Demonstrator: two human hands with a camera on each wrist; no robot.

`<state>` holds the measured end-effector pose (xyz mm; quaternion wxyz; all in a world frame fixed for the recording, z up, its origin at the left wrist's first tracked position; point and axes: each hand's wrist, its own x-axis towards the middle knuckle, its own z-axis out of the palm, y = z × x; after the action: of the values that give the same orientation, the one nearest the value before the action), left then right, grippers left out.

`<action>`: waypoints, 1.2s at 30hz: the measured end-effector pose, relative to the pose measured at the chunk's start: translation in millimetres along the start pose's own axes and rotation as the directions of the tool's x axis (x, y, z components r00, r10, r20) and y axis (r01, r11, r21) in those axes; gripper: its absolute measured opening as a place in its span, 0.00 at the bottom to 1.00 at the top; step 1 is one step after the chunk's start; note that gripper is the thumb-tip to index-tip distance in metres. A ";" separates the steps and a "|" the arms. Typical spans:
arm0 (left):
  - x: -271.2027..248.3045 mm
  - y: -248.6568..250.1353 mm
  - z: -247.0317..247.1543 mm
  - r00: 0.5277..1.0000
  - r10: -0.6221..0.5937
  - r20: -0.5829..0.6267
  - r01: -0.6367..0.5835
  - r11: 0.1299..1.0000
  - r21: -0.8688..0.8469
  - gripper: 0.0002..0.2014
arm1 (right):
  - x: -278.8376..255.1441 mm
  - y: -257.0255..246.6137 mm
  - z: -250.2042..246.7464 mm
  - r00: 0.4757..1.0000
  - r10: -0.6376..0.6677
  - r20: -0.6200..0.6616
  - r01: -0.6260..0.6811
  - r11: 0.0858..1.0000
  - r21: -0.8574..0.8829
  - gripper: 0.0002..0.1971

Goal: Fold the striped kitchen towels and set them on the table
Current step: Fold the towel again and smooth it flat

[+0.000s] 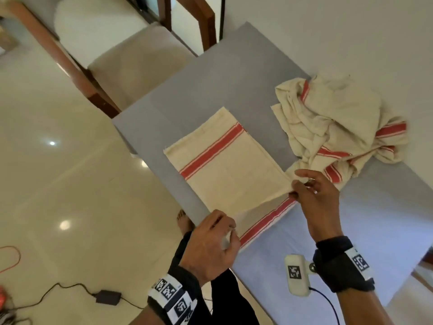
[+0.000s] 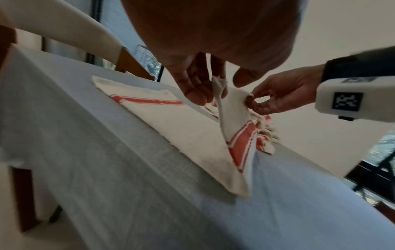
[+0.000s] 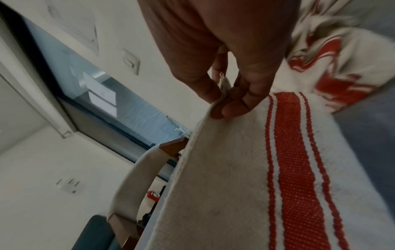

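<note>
The left hand [image 1: 210, 245] and right hand [image 1: 315, 193] each pinch a near corner of the half-folded striped towel [image 1: 225, 170], hiding those corners. It lies on the grey-clothed counter [image 1: 210, 90], beside a crumpled towel heap [image 1: 339, 123]; a chair [image 1: 131, 66] stands beyond on glossy floor.

Beyond the far end of my view I see a wooden chair [image 1: 131, 66] with a pale cushioned seat on a glossy cream floor [image 1: 58, 184]. A black power adapter [image 1: 108, 296] with its cable lies there, beside what may be an orange cord [image 1: 14, 256].
</note>
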<state>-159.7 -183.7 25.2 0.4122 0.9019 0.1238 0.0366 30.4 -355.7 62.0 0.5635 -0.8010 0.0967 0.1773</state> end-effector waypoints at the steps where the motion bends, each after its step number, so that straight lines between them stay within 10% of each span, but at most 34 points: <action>1: 6.9 -8.4 -7.1 0.998 -0.046 -0.035 0.046 0.999 0.006 0.07 | 6.5 -7.3 12.9 1.000 -0.016 0.004 0.016 1.000 -0.018 0.10; 12: 83.0 -99.4 -92.3 0.873 -0.450 -0.185 0.403 0.882 -0.243 0.12 | 90.0 -71.8 159.2 0.998 -0.056 0.021 0.059 0.989 -0.138 0.07; 21: 136.6 -160.5 -121.5 0.907 -0.365 -0.209 0.395 0.910 0.124 0.06 | 136.8 -77.3 234.0 1.000 0.024 -0.010 -0.025 0.964 -0.266 0.05; 27: 148.6 -182.5 -119.6 0.911 -0.372 -0.179 0.400 0.902 0.162 0.05 | 130.0 -66.5 242.3 0.999 -0.043 0.008 0.043 0.956 -0.291 0.21; 36: 156.8 -166.6 -111.1 0.974 -0.195 -0.117 0.221 0.937 0.271 0.16 | 43.4 9.2 227.5 0.914 -0.317 0.255 0.397 0.557 -0.730 0.22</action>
<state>-59.0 42.5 -32.8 0.2751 0.9307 0.2406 0.0147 27.1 -143.7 -31.8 0.1967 -0.9564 -0.1789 0.1208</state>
